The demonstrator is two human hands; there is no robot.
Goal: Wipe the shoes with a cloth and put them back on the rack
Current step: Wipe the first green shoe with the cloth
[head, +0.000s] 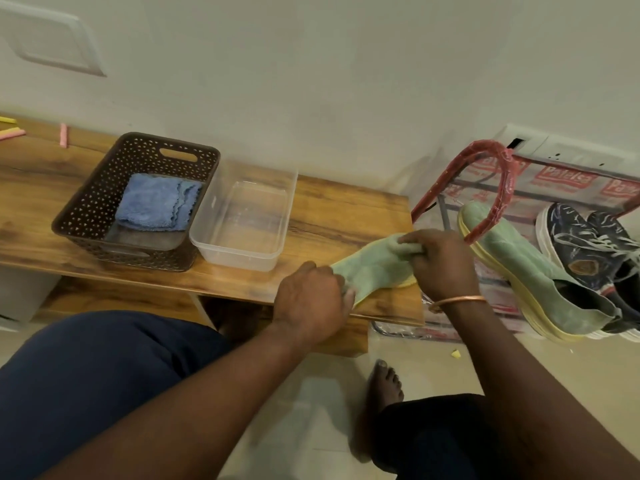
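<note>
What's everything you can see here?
table: 1, wood brown, along the wall
basket: 1, dark brown, on table
blue cloth: at least 1, folded, inside basket
tub: 1, clear, on table beside basket
sticks: 3, pink and yellow, table's far left
green item: 1, yellow-edged, at table's right end; shoe or cloth unclear
rack: 1, red-wrapped frame, right of table
green shoe: 1, yellow sole, on rack
dark shoes: 2, white soles, on rack
scrap: 1, yellow, on floor
bangle: 1, copper, right wrist
foot: 1, bare, on floor
left grip: 1, bare hand, holds green item
right grip: 1, bare hand, holds green item
</note>
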